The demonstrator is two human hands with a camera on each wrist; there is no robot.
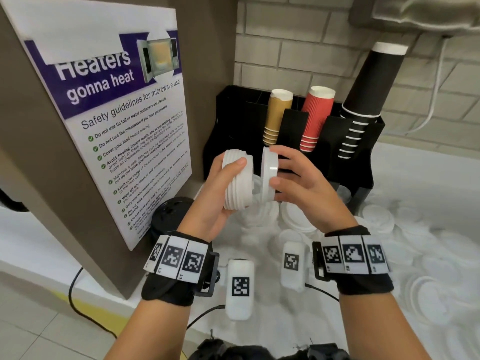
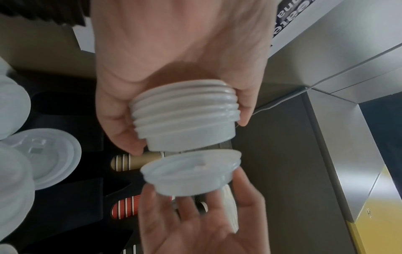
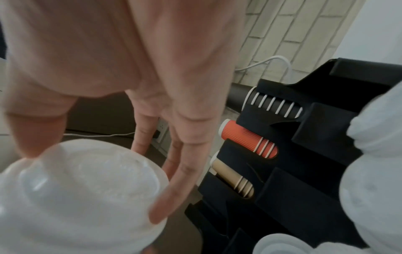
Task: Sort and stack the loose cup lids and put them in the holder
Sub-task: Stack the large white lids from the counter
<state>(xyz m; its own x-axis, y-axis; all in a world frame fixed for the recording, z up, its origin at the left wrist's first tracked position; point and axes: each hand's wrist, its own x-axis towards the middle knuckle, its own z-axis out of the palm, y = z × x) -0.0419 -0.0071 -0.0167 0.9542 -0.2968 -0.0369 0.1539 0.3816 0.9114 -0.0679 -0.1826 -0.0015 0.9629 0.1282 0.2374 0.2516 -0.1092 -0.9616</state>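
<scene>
1. Both hands are raised above the counter, in front of the black holder that stands against the counter's back edge by the brick wall.
2. The left hand is palm-up with its fingers and thumb curled round a stack of lids, the thumb lying across the stack's upper side.
3. The right hand holds a single lid by its rim, with the thumb on the near edge and the fingers spread along the far side.
4. The stack's long axis lies roughly level and points right, toward the single lid, which stands on edge facing the stack's end. The left wrist view shows a narrow gap between them.
5. The lids are white, round plastic with stepped rims; the stack shows several nested ridges.
6. More loose lids lie scattered on the counter below and to the right of the hands.
</scene>
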